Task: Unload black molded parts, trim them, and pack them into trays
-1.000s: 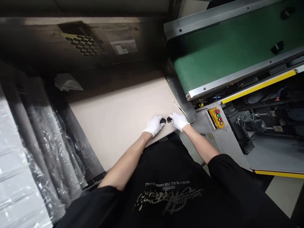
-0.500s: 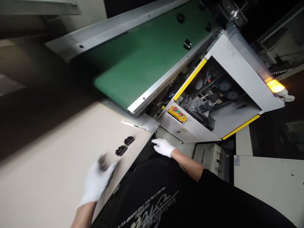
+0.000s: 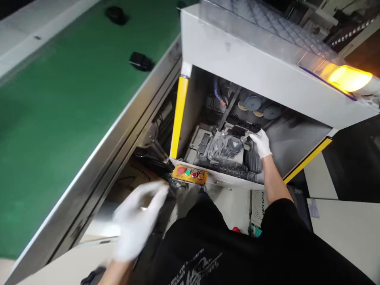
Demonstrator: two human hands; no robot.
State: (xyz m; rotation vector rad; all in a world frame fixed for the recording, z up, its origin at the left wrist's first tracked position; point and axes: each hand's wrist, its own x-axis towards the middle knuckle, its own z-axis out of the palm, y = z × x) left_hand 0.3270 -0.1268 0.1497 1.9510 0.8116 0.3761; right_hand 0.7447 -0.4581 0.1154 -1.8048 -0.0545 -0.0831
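Inside the open machine cabinet, my right hand in a white glove has its fingers closed at the right end of a dusty metal fixture. A small silver piece meets its fingertips, and a black knobbed part sits just above them. What exactly the fingers grip is hard to see. My left hand, gloved too and blurred, hovers between the conveyor's edge and the cabinet. Its thumb and fingertips come together in a pinch; anything between them is too smeared to name.
A green conveyor belt with black parts runs along the left. The cabinet's front carries a yellow button box and yellow side bars. An orange lamp glows at upper right. Another black part lies on the pale table.
The view has swung right toward the cabinet. My right hand has gone from beside the table into the cabinet, onto the fixture. My left hand has left the tabletop and its black parts.
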